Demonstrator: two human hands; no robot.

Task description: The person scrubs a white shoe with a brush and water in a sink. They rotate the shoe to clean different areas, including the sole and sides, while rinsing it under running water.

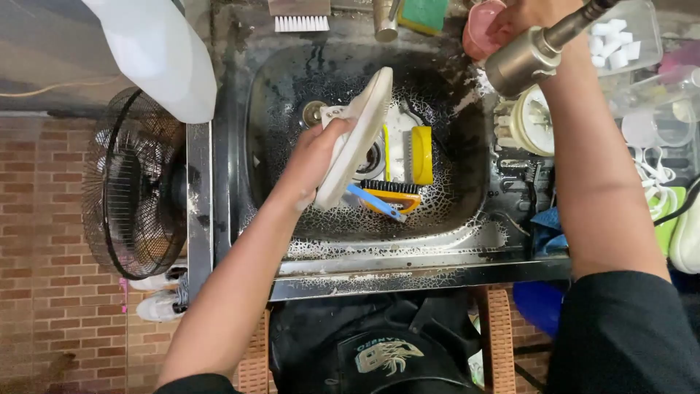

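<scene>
A: Starting left of the sink [467, 241]: a black fan [135, 182] on the brick floor, a white jug [157, 51] above it.

B: And over the basin, the left hand [313, 164] is clamped round a cream shoe [357, 142], fingers wrapped over its lower end.

A: Which way does it lie?

B: Sole edge towards us, long axis running from lower left up to upper right. One tip points at the back rim of the sink near the tap [385, 18]; toe or heel, I can't tell.

A: How would it handle?

B: Light, I'd judge, with a bendy rubbery sole. It looks wet, so probably slippery. A grip across the middle or around the heel seems safest.

A: Under it?

B: A yellow brush [390, 195] and a blue toothbrush [375, 202] lying on the sink floor by the drain.

A: Further right?

B: The right hand [521, 22] is up at the back right corner of the sink, closed on a metal spray head [521, 62] with its hose. A clear tub of white cubes [631, 36] sits just beyond.
</scene>
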